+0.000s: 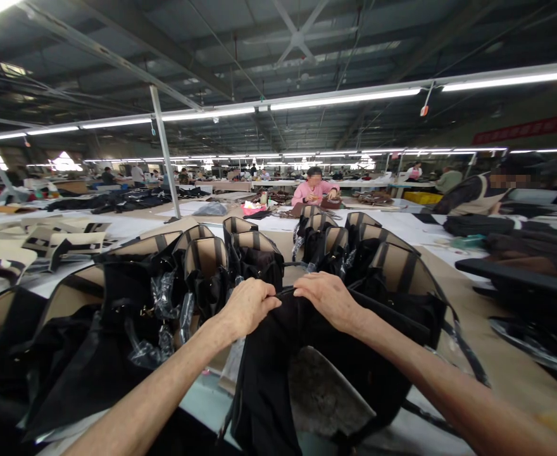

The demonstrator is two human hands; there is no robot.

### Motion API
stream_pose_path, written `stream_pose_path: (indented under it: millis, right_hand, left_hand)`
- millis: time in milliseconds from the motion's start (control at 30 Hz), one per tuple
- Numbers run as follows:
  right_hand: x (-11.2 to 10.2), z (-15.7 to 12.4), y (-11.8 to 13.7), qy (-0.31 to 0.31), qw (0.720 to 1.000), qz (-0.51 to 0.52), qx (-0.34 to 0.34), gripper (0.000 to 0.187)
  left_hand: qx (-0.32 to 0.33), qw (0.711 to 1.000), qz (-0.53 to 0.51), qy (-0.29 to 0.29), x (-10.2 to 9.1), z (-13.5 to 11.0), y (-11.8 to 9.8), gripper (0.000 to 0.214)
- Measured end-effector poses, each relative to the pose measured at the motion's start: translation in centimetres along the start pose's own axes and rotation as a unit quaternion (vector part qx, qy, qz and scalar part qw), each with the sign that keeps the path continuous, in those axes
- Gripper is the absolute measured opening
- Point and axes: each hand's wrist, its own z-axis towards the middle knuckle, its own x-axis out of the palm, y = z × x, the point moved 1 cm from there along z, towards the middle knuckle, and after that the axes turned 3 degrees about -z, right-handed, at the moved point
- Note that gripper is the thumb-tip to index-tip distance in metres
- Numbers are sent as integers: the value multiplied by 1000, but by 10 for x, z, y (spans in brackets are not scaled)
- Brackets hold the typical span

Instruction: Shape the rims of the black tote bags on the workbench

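A black fabric bag (278, 373) lies in front of me on the table, its top edge held by both hands. My left hand (247, 307) is closed in a pinch on the left part of that edge. My right hand (328, 297) is curled over the edge just to the right, fingers gripping it. The two hands almost touch at the middle of the edge. A grey lining panel (323, 392) shows inside the bag below them.
Rows of tan and black striped bags (254, 250) stand behind my hands, some wrapped in clear plastic (164, 294). More black bags (520, 278) pile at the right. A person in pink (312, 187) sits across the table; other workers stand further back.
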Motion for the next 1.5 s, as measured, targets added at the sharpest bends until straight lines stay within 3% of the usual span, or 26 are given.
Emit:
stream_pose_path:
  millis: [133, 433, 667, 833, 1000, 1200, 1367, 1500]
  right_hand:
    - [-2, -7, -15, 27, 999, -36, 24, 35]
    - [-7, -5, -18, 82, 991, -69, 79, 37]
    - [-12, -32, -30, 113, 970, -149, 157, 32]
    - [-14, -33, -25, 101, 963, -163, 187, 32]
    - [-17, -32, -19, 95, 961, -167, 198, 26]
    - [-30, -37, -17, 124, 966, -157, 163, 21]
    - [-36, -47, -22, 98, 969, -190, 126, 23]
    - [-22, -57, -20, 78, 966, -212, 128, 25]
  left_hand:
    - [15, 999, -39, -6, 1, -1, 4, 30]
    - [19, 998, -60, 0, 1, 1, -1, 31]
    - [-4, 998, -50, 34, 5, 7, -5, 32]
    - [-51, 997, -37, 49, 1, 9, -15, 30]
    - [-112, 991, -32, 68, 2, -6, -30, 30]
    - [-103, 986, -69, 111, -3, -22, -19, 11]
    - [-125, 989, -20, 76, -23, -13, -5, 14]
    - [-141, 989, 33, 43, -15, -12, 2, 15]
